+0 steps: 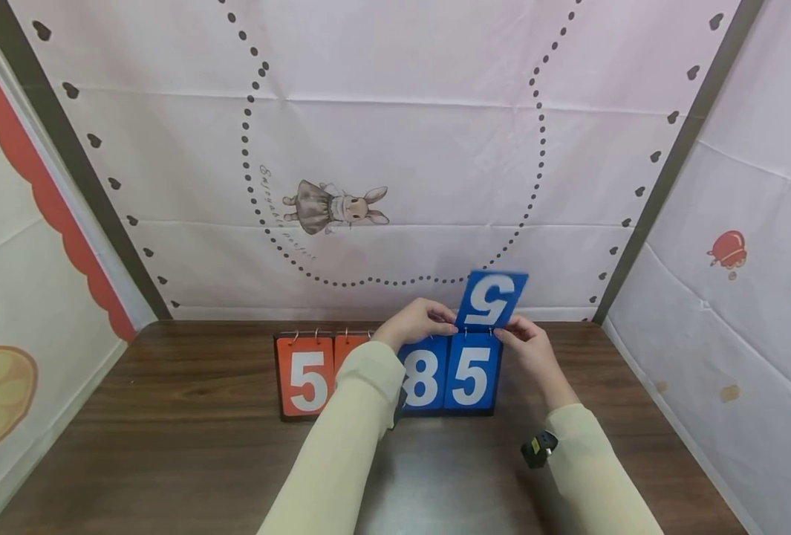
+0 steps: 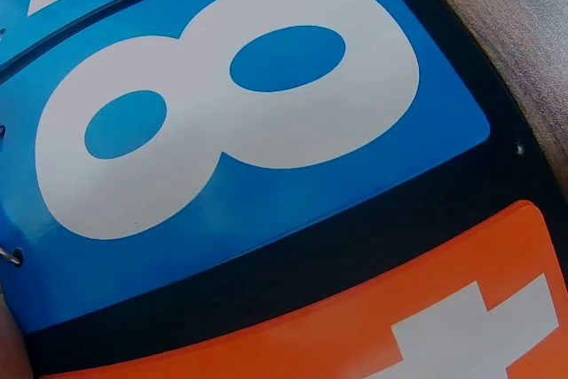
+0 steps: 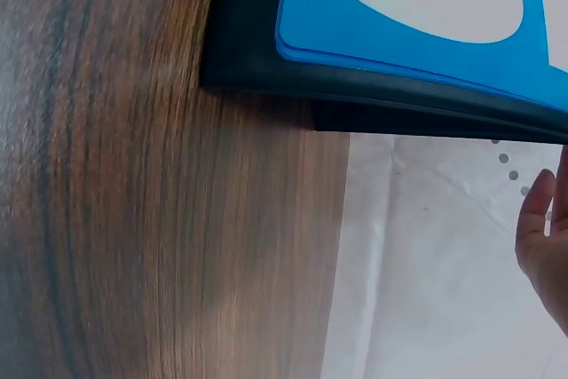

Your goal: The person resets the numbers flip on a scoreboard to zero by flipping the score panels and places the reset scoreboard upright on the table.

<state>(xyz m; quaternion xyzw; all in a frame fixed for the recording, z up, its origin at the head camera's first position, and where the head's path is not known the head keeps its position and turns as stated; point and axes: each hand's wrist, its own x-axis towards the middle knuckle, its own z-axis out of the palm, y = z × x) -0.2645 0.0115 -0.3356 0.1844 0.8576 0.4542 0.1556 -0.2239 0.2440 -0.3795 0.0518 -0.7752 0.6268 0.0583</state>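
Note:
A flip scoreboard stands on the table, its black backing (image 2: 222, 295) showing between the cards. A blue number card (image 1: 492, 299) is raised above its top edge, its white 5 upside down. My left hand (image 1: 417, 323) pinches this card near its lower left corner. At its lower right corner, beside the rings, my right hand (image 1: 532, 353) pinches the card with the thumb in front. Beneath hangs another blue card (image 1: 472, 375) with an upright 5, next to a blue 8 card (image 1: 422, 379). An orange 5 card (image 1: 307, 375) is at the left; my left forearm partly covers the second orange card.
The brown wooden table (image 1: 188, 446) extends around the scoreboard. Behind it hangs a pale printed cloth (image 1: 435, 186), with a rabbit picture (image 1: 331, 206) on it. More cloth walls flank both sides. A small black device (image 1: 537, 449) sits at the right sleeve.

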